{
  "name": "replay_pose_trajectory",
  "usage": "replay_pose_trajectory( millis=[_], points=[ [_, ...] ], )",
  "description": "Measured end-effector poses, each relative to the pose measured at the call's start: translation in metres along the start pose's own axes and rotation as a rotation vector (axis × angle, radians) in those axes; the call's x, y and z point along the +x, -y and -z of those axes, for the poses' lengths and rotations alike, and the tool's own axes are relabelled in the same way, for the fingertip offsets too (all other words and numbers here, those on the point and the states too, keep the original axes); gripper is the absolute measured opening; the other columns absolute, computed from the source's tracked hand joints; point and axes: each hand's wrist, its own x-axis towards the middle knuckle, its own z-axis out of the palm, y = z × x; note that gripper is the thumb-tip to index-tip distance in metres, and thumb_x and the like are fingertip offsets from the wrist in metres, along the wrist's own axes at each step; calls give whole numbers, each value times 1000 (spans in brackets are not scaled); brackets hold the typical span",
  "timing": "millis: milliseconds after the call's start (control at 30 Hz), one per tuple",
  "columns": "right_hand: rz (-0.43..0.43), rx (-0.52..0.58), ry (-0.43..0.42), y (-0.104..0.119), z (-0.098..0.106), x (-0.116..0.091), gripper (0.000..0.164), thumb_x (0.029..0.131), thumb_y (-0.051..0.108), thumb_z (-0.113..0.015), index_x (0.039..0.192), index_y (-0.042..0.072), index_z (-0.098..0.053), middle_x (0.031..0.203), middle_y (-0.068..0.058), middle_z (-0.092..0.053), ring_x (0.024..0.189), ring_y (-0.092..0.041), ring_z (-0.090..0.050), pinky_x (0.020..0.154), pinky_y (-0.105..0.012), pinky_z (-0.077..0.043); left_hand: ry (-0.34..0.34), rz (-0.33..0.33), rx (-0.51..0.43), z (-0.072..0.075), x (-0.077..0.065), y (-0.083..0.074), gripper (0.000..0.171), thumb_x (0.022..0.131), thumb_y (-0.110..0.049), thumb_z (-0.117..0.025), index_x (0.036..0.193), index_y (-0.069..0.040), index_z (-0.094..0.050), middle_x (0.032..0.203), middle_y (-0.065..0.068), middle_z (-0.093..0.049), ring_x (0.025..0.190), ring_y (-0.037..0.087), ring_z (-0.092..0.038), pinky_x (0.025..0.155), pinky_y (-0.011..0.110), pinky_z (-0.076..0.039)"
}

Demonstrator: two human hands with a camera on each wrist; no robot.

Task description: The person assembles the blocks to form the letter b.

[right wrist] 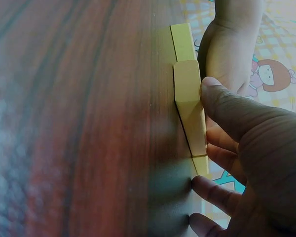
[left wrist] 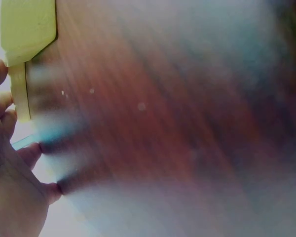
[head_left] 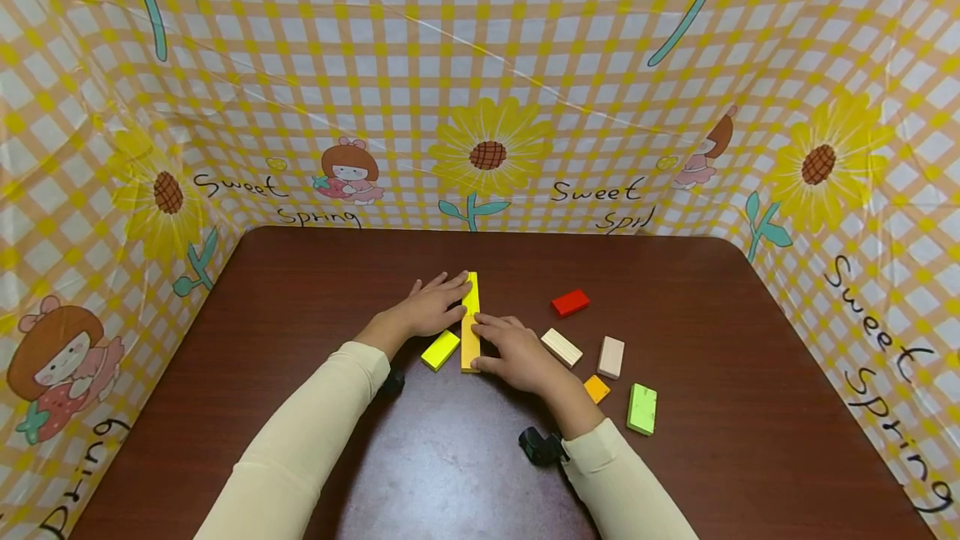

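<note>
Evidently, the checked cloth [head_left: 480, 40] fills the upper frame as a screen, its top cut off; below it spreads the dark tabletop [head_left: 420, 473], its near edge out of view. The right hand [head_left: 519, 355], at centre, has thumb and fingers apart, resting along the orange-yellow block [head_left: 470, 344] rather than wrapped round it. The left hand [head_left: 435, 309] touches the yellow block [head_left: 472, 294] beyond with spread fingers. The two blocks meet end to end at mid-frame, the hands flanking them, probably to keep them aligned. The left wrist view is blurred, and how firmly either hand presses is hard to tell. Right of centre, the green block [head_left: 642, 408], cream block [head_left: 562, 347], pinkish block [head_left: 611, 357] and red block [head_left: 570, 303] lie apart, perhaps for elbow room; smallest to the eye, an orange block [head_left: 596, 390] is partly hidden by the right wrist.
</note>
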Motion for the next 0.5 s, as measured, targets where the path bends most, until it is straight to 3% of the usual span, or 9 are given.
replay_pose_trajectory(
  millis=[500],
  points=[
    [-11, -5, 17, -1, 1, 0, 60, 91, 28, -73, 143, 4, -53, 152, -10, -44, 140, -31, -38, 112, -51, -32, -3, -1, 7, -3, 1, 3, 58, 107, -42, -37, 160, -23, -20, 165, -5, -8, 151, 28, -5, 117, 62, -2]
  ],
)
